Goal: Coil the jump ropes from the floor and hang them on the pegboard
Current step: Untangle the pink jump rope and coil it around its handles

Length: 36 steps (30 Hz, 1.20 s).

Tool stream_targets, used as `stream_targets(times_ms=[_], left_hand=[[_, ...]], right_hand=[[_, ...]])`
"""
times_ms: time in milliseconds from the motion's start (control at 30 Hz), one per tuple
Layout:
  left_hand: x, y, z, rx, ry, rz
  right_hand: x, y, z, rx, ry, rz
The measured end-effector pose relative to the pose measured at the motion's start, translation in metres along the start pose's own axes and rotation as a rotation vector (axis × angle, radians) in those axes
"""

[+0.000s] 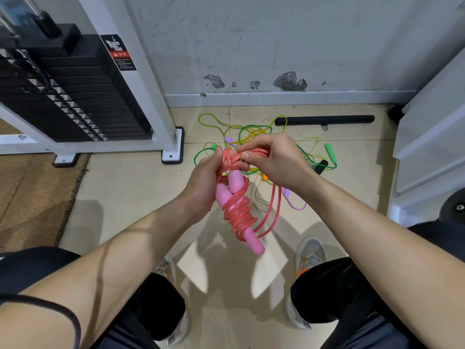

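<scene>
The left hand [203,182] grips the coiled pink plastic jump rope [240,212]; the right hand [275,161], at two o'clock, pinches its top loops.

Bright, even indoor light, soft overlapping shadows on the tiled floor [120,187], wide-angle bending at the edges.

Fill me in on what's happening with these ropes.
A person is bundling a pink jump rope. The left hand grips the bundle, where the cord is wound round the pink handles, and the right hand pinches the strands at the top. One loop hangs loose below. A tangle of ropes, green, yellow and purple, lies on the floor by the wall, not yet coiled. No pegboard is in view.
</scene>
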State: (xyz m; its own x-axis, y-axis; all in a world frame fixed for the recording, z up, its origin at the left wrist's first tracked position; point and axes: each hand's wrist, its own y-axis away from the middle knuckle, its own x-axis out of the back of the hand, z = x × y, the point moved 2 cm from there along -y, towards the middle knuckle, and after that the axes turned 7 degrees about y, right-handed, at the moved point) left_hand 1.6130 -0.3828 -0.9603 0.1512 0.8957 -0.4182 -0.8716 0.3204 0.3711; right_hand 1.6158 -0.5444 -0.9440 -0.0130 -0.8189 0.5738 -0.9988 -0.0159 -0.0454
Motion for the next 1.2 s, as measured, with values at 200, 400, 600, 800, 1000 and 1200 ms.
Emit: stream_targets(times_ms=[200, 400, 600, 800, 1000, 1200], left_hand=[[0.001, 0.005, 0.002, 0.092, 0.077, -0.004], [0.002, 0.004, 0.006, 0.083, 0.026, -0.035], [0.008, 0.002, 0.007, 0.116, -0.052, -0.104], [0.006, 0.006, 0.010, 0.140, -0.068, -0.168], [0.009, 0.007, 0.009, 0.167, -0.097, -0.196], [0.007, 0.004, 0.012, 0.058, -0.066, -0.096]], right_hand=[[-0.001, 0.000, 0.002, -0.113, -0.195, -0.049], [-0.003, 0.003, 0.003, -0.201, -0.364, -0.051], [0.001, 0.005, 0.002, -0.255, -0.422, -0.152], [0.006, 0.007, -0.001, -0.159, -0.490, -0.462], [0.005, 0.010, -0.003, -0.148, -0.518, -0.605], [0.000, 0.007, -0.004, -0.131, -0.479, -0.293]])
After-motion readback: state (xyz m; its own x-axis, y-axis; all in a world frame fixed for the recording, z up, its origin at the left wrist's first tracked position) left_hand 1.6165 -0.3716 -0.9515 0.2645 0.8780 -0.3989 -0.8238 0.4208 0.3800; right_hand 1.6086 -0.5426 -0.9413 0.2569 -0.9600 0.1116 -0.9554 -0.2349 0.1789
